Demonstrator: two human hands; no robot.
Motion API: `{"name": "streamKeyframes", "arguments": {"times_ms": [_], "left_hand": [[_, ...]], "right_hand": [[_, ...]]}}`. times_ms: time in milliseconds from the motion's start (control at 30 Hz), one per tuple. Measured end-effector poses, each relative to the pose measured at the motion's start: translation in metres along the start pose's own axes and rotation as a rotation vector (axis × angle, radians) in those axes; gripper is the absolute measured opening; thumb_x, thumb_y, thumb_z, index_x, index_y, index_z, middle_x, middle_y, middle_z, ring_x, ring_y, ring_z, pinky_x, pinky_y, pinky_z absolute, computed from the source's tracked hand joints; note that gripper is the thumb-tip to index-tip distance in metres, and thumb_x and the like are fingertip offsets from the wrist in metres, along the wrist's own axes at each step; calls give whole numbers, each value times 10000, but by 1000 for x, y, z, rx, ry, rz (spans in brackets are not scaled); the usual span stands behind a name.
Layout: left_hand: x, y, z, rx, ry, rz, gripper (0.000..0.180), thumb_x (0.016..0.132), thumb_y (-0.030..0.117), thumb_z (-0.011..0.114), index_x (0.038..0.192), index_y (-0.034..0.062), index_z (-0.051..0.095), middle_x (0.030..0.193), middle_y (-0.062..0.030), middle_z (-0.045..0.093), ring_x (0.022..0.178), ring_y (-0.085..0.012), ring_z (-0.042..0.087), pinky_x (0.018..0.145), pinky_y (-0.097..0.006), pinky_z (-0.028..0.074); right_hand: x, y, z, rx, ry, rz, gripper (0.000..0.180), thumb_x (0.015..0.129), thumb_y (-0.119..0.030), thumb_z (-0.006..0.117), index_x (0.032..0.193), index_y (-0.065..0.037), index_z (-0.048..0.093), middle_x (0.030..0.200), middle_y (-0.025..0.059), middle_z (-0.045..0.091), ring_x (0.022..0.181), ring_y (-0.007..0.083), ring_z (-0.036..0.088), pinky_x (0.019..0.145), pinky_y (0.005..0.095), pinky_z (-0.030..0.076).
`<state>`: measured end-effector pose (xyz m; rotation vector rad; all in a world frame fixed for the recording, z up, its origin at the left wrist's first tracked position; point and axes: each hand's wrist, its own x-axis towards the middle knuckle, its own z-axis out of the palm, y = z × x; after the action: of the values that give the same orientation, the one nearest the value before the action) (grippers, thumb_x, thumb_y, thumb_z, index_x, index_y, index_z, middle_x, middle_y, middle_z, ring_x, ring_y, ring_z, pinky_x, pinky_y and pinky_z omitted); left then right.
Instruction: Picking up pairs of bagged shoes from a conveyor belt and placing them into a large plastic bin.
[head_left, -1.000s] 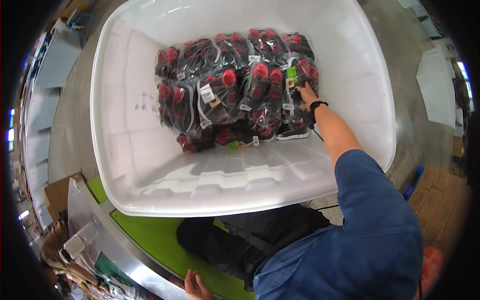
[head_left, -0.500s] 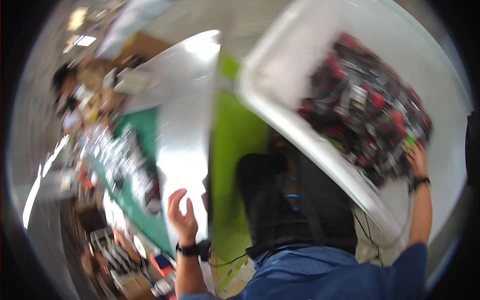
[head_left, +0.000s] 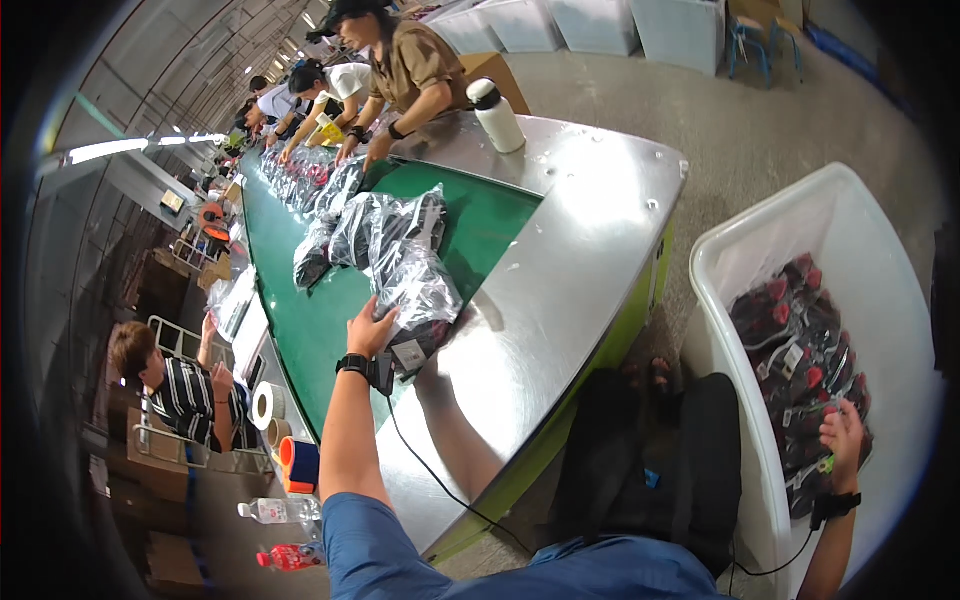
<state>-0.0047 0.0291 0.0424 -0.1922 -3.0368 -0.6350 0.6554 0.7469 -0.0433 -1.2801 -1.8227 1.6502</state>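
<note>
Bagged shoes (head_left: 418, 282) lie at the near end of the green belt (head_left: 492, 205), lower end by the metal tabletop (head_left: 565, 290), pale label (head_left: 408, 355) showing. Left hand (head_left: 370, 332) is at the bag's near left side, thumb and fingers slightly parted; looks like contact, but can't tell if any plastic is pinched. Step in hand, as judged: getting hold of this bag. Next move calls for closing the fingers around the shoes themselves, not just loose slippery film.

More wrapped shoes (head_left: 362, 228) sit just beyond, on the belt. Right hand (head_left: 843, 437) is over the white bin (head_left: 738, 430), fingers partly curled, near the black-and-red shoes (head_left: 790, 350) packed inside; can't tell if it pinches a bag.

Farther out: white bottle (head_left: 498, 125) standing on the metal; co-worker in a brown shirt (head_left: 415, 65) reaching over the belt; co-worker in stripes (head_left: 190, 405) across it; tape rolls (head_left: 266, 405) at the belt's left edge.
</note>
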Motion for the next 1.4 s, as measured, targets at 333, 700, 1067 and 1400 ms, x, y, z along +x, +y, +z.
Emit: {"name": "streamKeyframes", "arguments": {"times_ms": [333,700,1067,1400], "left_hand": [[-18,-116,-12,-242,-205,-273,862,786,568,825,1327,-74,632,1212,-250,699,1124,-291,678,959,-390,525],[-156,23,-14,-875,447,65,638,909,230,738,1437,-10,472,1368,-172,569,1081,-221,639,892,-343,536],[-203,67,3,-1295,-144,-210,828,994,210,678,1644,103,176,1349,-103,588,1223,-206,607,1001,-454,530],[-220,254,57,-1604,-520,-336,507,945,173,520,1441,75,484,1302,-127,634,1146,-275,661,995,-439,559]], "right_hand": [[-27,-85,119,-35,-396,-134,360,1011,-109,610,1347,10,565,971,55,683,843,124,678,741,240,553],[-59,-123,166,-131,-564,-254,393,971,-61,645,1335,55,555,955,39,647,907,105,634,877,257,510],[-70,-170,238,-135,-782,-393,430,969,-85,666,1377,14,571,1017,43,682,888,84,624,836,252,521],[-123,-244,280,-498,-461,-1285,783,779,-335,857,1465,-169,517,1465,139,483,1390,339,459,1099,570,401]]}}
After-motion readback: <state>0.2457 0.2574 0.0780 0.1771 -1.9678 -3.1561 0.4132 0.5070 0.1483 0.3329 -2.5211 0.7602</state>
